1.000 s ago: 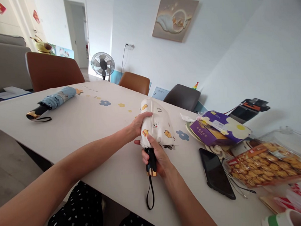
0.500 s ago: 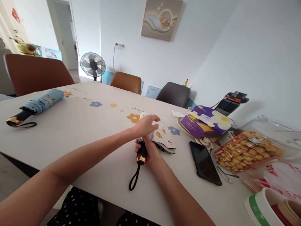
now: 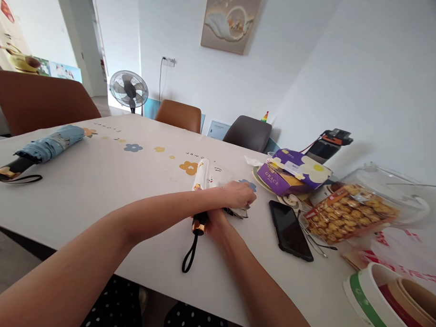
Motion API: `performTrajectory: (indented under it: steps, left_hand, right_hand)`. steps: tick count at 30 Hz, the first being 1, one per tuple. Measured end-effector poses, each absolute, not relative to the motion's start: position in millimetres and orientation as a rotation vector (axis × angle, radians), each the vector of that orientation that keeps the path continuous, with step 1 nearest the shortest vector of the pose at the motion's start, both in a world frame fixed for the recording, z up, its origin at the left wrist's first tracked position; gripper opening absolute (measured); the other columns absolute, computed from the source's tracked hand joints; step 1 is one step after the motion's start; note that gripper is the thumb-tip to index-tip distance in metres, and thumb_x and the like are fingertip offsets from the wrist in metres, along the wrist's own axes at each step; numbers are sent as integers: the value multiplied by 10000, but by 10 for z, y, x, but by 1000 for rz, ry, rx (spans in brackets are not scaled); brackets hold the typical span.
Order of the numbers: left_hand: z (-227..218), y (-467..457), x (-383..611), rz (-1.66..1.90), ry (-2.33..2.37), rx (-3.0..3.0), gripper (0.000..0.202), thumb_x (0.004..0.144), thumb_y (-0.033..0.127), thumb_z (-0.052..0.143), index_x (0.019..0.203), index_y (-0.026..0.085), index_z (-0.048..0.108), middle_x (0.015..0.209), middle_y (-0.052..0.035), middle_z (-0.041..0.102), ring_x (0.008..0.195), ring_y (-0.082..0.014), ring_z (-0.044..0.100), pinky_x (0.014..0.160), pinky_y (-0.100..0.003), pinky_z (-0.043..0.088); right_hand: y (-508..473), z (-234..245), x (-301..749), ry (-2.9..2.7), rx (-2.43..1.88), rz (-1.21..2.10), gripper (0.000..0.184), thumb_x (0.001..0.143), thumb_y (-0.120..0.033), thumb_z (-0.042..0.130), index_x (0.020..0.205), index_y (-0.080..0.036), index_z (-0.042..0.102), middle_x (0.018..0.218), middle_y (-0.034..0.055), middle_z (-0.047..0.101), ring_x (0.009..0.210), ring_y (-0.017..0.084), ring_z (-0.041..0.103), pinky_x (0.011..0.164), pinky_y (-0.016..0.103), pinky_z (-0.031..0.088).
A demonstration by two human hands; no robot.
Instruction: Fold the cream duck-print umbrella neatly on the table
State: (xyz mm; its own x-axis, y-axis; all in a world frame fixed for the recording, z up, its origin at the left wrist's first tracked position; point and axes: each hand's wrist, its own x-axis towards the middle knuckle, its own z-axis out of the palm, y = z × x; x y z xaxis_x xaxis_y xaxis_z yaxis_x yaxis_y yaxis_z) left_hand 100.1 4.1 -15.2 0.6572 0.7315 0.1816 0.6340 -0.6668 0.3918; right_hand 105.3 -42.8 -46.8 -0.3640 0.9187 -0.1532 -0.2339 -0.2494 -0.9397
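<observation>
A folded white umbrella point(image 3: 207, 176) with small cartoon prints lies on the white table point(image 3: 107, 186), its black handle with a gold band pointing toward me. My right hand point(image 3: 213, 223) is wrapped round that handle. My left hand point(image 3: 237, 195) reaches across and rests on the loose fabric at the umbrella's right side, fingers curled onto the cloth. A black wrist strap point(image 3: 188, 252) trails from the handle toward the table's near edge.
A folded blue umbrella point(image 3: 35, 153) lies far left. Right of my hands lie a black phone point(image 3: 289, 224), a purple box point(image 3: 291, 171) on a plate, a packet of biscuits point(image 3: 350, 213), a clear lid and stacked bowls point(image 3: 394, 295). Chairs point(image 3: 37, 100) ring the table's far side.
The umbrella went from upright in both hands to lying flat on the table. My left hand slid from its top to the fabric on its right side.
</observation>
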Motion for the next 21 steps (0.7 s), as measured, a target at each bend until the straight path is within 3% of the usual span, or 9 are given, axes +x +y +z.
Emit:
performTrajectory:
  steps: [3, 7, 13, 21]
  left_hand:
    - [-69, 11, 943, 751, 1081, 2584, 158, 717, 98, 503, 622, 215, 553, 775, -24, 607, 904, -198, 514, 645, -266, 381]
    - [133, -67, 707, 1100, 1125, 2417, 178, 774, 117, 462, 777, 234, 597, 854, -9, 615, 927, -180, 519, 732, -263, 401]
    - [246, -275, 72, 1392, 1397, 2173, 188, 809, 188, 446, 912, 233, 597, 937, -6, 607, 846, -136, 547, 744, -246, 419]
    - [-197, -356, -561, 1765, 1453, 1690, 139, 805, 196, 406, 857, 221, 532, 920, 2, 618, 755, -117, 536, 572, -220, 431]
  right_hand:
    - [-511, -473, 1037, -1105, -964, 1757, 245, 833, -367, 545, 984, -177, 576, 899, 72, 601, 755, 168, 583, 586, 293, 527]
    - [-634, -500, 1033, -946, -972, 1928, 262, 750, -399, 622, 814, -160, 535, 666, 12, 540, 499, 98, 501, 407, 219, 460]
    - [-647, -484, 1027, -704, -1015, 2055, 285, 681, -365, 683, 771, -163, 503, 636, -21, 517, 401, 49, 426, 370, 191, 424]
    - [-647, -431, 1022, -738, -1046, 2037, 244, 678, -314, 688, 767, -165, 516, 606, -29, 525, 387, 45, 412, 344, 174, 394]
